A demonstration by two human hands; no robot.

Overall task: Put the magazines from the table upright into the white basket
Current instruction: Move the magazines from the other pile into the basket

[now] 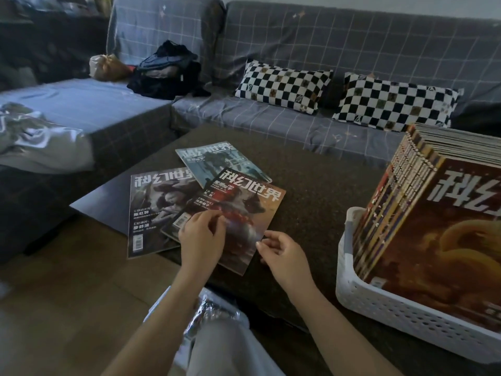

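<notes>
Three magazines lie overlapping on the dark table (pixel 320 185). An orange-red one (pixel 252 202) is on top, a grey one (pixel 151 202) is under it at the left, and a teal one (pixel 208 158) is behind. My left hand (pixel 202 237) rests on the near part of the orange-red cover with its fingers bent. My right hand (pixel 282 253) is at that magazine's right edge, and its thumb and fingertips pinch the edge. The white basket (pixel 379 299) stands at the table's right and holds several magazines (pixel 423 213) upright, leaning left.
A grey checked sofa (pixel 271 123) runs behind and to the left of the table. On it are two checkerboard cushions (pixel 282 85), a black bag (pixel 168 69) and a grey garment (pixel 35 139). Wooden floor (pixel 67 294) shows at the lower left, and my knee is below the hands.
</notes>
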